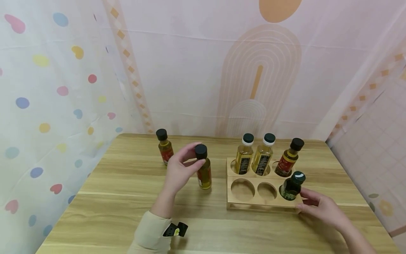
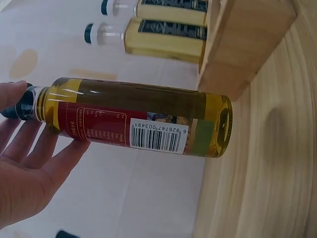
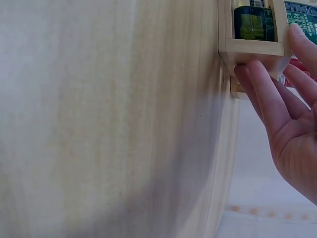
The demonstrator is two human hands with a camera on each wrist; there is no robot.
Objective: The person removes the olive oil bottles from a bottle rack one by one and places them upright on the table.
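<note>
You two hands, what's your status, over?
Left hand: pinching black-capped, red-labelled cylindrical oil bottle. Right hand: holding pale wooden two-tier rack. Rack: four places already taken.

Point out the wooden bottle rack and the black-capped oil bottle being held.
Wooden bottle rack [image 1: 255,181], head view: bare wood between front holes.
Black-capped oil bottle [image 2: 111,121], left wrist view: red label.

From the head, looks forward and down over the table [image 1: 104,201]; from left wrist, closely at a bottle [image 2: 141,116]; from right wrist, closely at the rack [image 3: 255,47], shared by all.
</note>
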